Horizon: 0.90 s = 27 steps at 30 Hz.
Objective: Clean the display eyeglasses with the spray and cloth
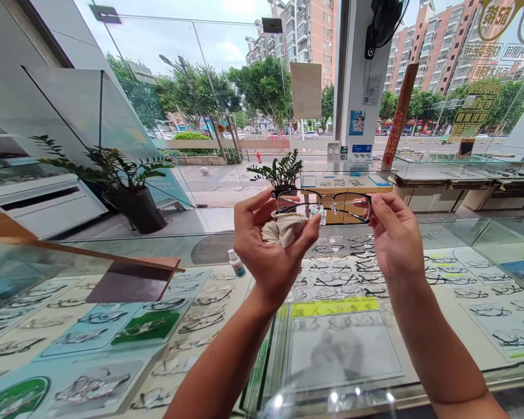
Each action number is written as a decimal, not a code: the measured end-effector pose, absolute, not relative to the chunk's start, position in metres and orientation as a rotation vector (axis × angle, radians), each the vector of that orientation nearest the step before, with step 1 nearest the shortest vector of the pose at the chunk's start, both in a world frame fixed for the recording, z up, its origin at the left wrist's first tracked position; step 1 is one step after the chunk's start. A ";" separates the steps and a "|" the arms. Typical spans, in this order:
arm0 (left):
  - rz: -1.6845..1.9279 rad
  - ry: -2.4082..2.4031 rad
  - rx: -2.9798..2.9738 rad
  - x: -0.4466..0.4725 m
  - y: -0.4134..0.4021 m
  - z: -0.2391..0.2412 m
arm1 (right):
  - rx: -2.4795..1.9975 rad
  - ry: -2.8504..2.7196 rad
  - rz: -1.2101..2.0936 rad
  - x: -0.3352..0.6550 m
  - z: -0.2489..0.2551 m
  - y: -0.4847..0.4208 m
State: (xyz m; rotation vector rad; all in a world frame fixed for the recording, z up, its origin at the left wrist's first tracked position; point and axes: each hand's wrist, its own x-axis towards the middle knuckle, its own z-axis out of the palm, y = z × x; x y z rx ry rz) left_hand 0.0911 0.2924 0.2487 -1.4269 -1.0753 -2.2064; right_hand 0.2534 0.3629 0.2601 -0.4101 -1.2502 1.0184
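Note:
A pair of eyeglasses [334, 205] with dark upper rims is raised above the glass counter, between my two hands. My right hand [395, 233] pinches the frame at its right end, near the hinge. Bunched in the palm of my left hand [266, 262] is a pale cleaning cloth [284, 228], with the fingers curled round it. The left fingertips are at the left end of the glasses; whether they press on the frame is hard to make out. A small spray bottle [236, 263] with a white top stands on the counter just left of my left wrist.
Under the glass counter [344, 349] lie several rows of eyeglass frames [205, 299]. A brown flat panel [133, 279] is at the left. Potted plants [135, 201] stand by the window. Another display case [454, 171] is at the back right, and a fan [386, 20] hangs on the pillar.

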 end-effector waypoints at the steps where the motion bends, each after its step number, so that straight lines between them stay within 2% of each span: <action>1: -2.210 -1.085 -1.427 0.090 0.293 0.249 | -0.411 -1.246 1.012 0.253 0.260 0.362; 27: -2.381 -1.221 -1.622 0.074 0.310 0.242 | -0.380 -1.260 0.783 0.255 0.265 0.344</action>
